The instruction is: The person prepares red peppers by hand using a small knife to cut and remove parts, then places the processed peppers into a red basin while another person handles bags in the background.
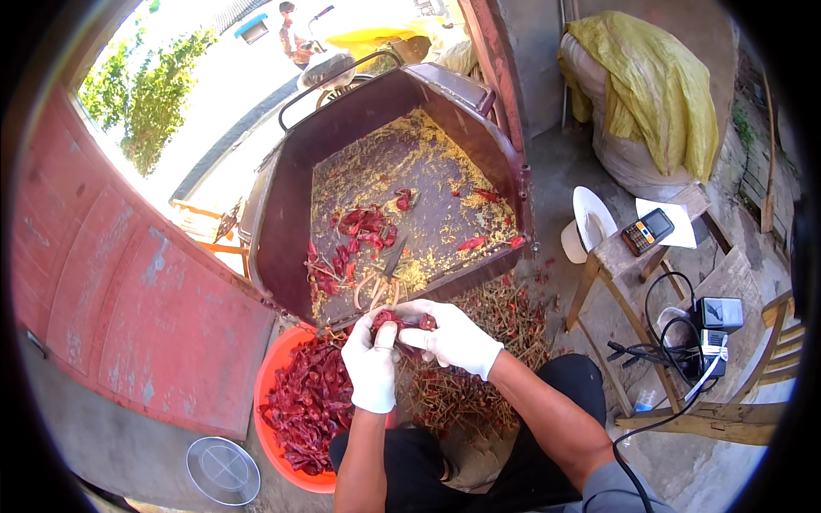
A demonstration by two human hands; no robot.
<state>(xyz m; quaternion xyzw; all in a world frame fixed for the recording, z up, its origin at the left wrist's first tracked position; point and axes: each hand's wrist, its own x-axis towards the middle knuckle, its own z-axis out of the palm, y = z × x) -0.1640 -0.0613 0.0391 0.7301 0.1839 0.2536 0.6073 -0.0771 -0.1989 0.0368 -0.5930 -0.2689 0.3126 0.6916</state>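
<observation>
My left hand (371,375), in a white glove, grips a dried red chili pepper (387,317) between thumb and fingers. Close beside it, my white-gloved right hand (460,336) pinches another dried red chili (426,322); whether the two peppers touch is hidden by the fingers. Just beyond my fingertips, scissors (387,272) with tan handles lie in a metal cart bed (295,192). A small heap of dried chilies (365,226) and scattered yellow seeds (420,131) are in this bed. Below my left hand stands an orange basin (262,391) full of dried red chilies (304,404).
Cut stems (468,397) cover the floor between my legs. On the right, a wooden stool (606,256) bears a phone (648,231), with a hat (584,221) beside it and chargers with cables (718,314) nearby. A round sieve (223,471) lies lower left. A person (292,38) is outside.
</observation>
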